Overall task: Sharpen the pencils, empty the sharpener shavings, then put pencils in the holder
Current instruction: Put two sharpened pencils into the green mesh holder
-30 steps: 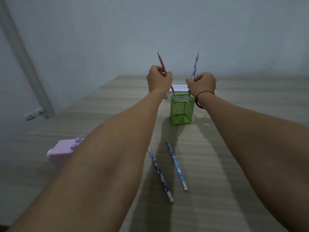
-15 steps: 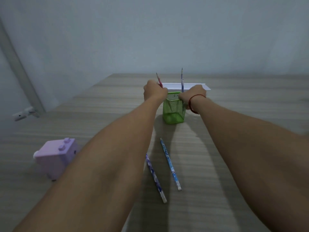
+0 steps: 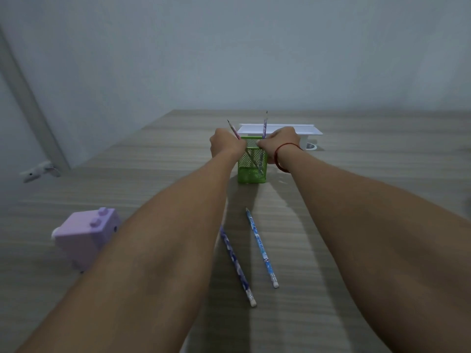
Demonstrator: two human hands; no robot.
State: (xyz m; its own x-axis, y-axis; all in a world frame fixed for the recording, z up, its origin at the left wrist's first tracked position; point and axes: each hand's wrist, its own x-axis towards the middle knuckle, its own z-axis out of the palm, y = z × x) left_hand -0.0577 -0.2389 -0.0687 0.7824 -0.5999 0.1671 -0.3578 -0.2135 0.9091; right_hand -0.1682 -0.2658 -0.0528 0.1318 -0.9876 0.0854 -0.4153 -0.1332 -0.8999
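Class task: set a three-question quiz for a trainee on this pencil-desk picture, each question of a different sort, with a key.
1. True or false: the left hand and right hand hold nothing.
2. How many pencils lie flat on the table? A one; B two; C four.
3. Which hand's wrist bears a red band?
Key:
1. False: the left hand grips the pink pencil and the right the purple pencil, both with their lower ends inside the green holder.
2. B: the blue pencil and the dark pencil.
3. The right.
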